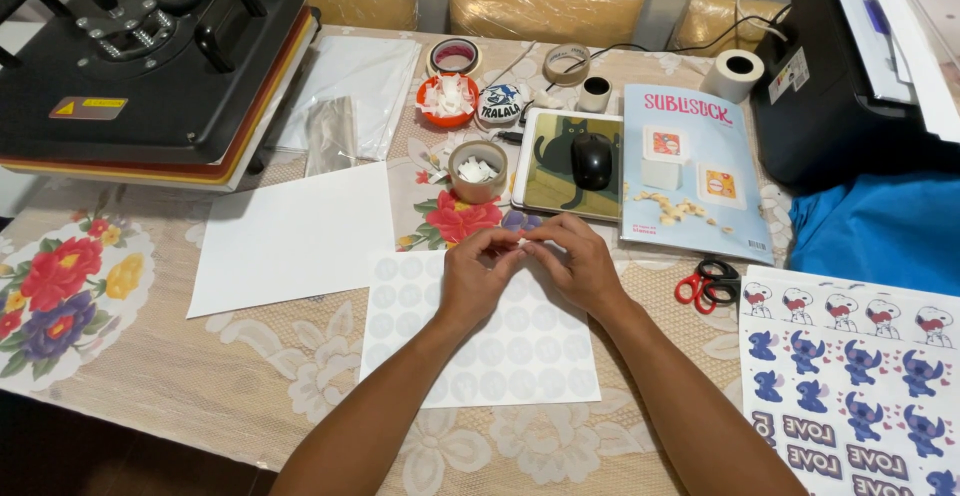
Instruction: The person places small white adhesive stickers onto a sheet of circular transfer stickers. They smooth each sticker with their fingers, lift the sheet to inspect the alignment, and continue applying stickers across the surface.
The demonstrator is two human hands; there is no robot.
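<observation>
White paper printed with rows of pale circles, the circle sheet (520,341), is laid nearest the viewer on the lace tablecloth (250,376), and both forearms are stretched across it. Above its far edge the left hand (478,278) and the right hand (575,261) are brought together, fingertips touching and pinched on something very small between them; what is pinched is too small to be made out. A blank white sheet (295,236) is placed just left of the circle sheet. At the right, a sheet of cartoon prints (850,376) is cut off by the frame edge, and red-handled scissors (705,284) are set beside it.

Further back, a roll of tape (478,171) is stood on end and used as a holder: small white scraps are gathered in its core. Beyond it, an orange dish (446,102) is heaped with more white scraps. A black mouse (591,161) is rested on a pad showing a black cat (560,161), and a light blue booklet (690,171) is laid to its right. More tape rolls are ranged behind, with a white paper roll (734,74).

At the far left a black heat press (150,66) is seen only in part, its top cropped. At the far right a black printer (850,86) is likewise cropped, with blue cloth (880,231) below it.
</observation>
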